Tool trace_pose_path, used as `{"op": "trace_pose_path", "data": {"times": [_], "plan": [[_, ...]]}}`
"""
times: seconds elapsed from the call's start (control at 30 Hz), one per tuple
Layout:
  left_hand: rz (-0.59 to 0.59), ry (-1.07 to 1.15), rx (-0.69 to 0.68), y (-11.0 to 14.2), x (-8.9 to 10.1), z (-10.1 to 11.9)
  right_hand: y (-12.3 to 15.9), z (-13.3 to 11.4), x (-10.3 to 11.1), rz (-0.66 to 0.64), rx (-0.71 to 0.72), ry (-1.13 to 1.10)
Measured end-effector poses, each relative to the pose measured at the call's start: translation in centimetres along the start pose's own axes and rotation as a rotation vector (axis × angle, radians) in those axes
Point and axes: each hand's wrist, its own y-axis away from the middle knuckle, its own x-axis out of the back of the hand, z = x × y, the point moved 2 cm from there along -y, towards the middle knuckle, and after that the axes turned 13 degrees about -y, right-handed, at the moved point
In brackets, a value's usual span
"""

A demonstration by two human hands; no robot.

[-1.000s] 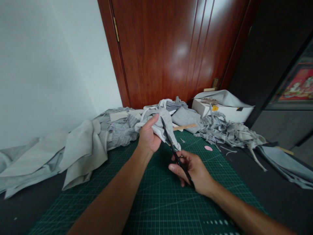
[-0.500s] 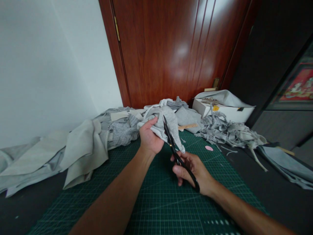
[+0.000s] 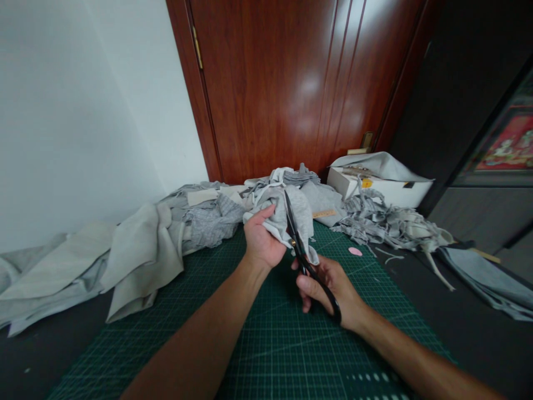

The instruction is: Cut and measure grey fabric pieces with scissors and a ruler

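Observation:
A bunched piece of light grey fabric [image 3: 302, 208] is gripped in my left hand [image 3: 264, 239], which is closed with the thumb on top. My right hand [image 3: 327, 286] has its fingers in the handles of black scissors [image 3: 296, 236]. The upper blade lies over the fabric, its tip pointing away from me; the lower blade is hidden by the cloth. A corner of the fabric hangs beside the scissors, close to my right fingers. Both hands are above a green cutting mat [image 3: 287, 344].
Folded grey fabric [image 3: 141, 244] is heaped on the left. A white box [image 3: 387, 191], shredded cloth strips [image 3: 395, 222] and folded cloth [image 3: 487, 278] stand right. A wooden ruler [image 3: 323, 214] and pink oval piece [image 3: 355, 251] lie near the mat's far end, before a wooden door [image 3: 270, 89].
My left hand and the fabric have shifted slightly right. The scissors' blades have moved a little to the right with the cloth; my right hand has barely moved.

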Motion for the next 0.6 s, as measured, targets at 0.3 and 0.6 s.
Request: {"op": "trace_pose_path", "data": {"times": [0.3,0.6], "plan": [[-0.022,0.000,0.039,0.21,-0.04,-0.23,-0.06,0.14,0.10,0.031,0.020,-0.031],[0.000,0.020,0.032,0.23,-0.03,-0.47,-0.02,-0.16,0.14,0.051,0.037,0.010]]}}
